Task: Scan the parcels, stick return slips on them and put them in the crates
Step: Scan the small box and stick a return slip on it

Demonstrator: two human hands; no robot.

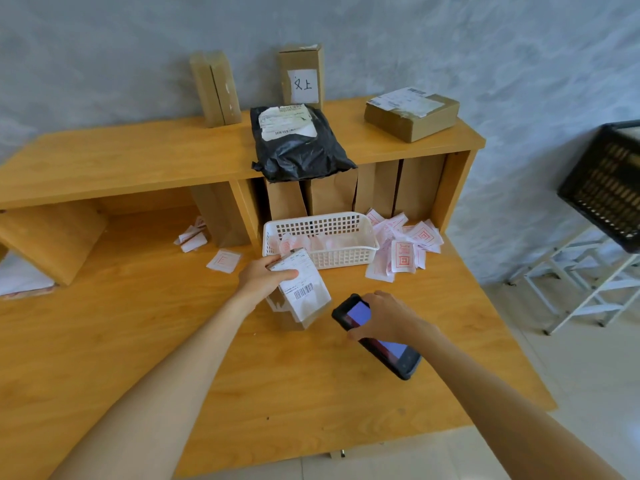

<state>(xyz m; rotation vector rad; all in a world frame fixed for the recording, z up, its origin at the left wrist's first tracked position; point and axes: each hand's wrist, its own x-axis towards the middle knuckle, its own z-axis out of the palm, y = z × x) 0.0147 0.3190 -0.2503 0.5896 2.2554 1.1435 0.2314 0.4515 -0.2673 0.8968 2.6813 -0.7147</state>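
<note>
1. Fingers of the left hand (265, 277) were curled round a small cardboard parcel (300, 299), thumb lying across its white shipping label (302, 285), barcode facing up; the parcel was tilted, its lower end at or just above the wooden surface (242, 382).
2. Right hand (388, 317) gripped a black handheld scanner (377, 336) from above, fingers wrapped over its lit screen, its top end pointing toward the parcel and just beside it.
3. White plastic basket (320, 237) stood just behind the parcel, holding red-printed return slips.
4. More return slips (403, 245) lay in a loose heap on the surface to the basket's right, and a few others (223, 260) lay to its left.
5. Up on the shelf top (138, 157) lay a black poly mailer (298, 143) overhanging the front edge, a flat cardboard box (412, 114) to its right, and two upright boxes against the wall, one (302, 76) with a handwritten label.
6. Black crate (606, 183) sat at the right edge on a white metal rack (585, 278).
</note>
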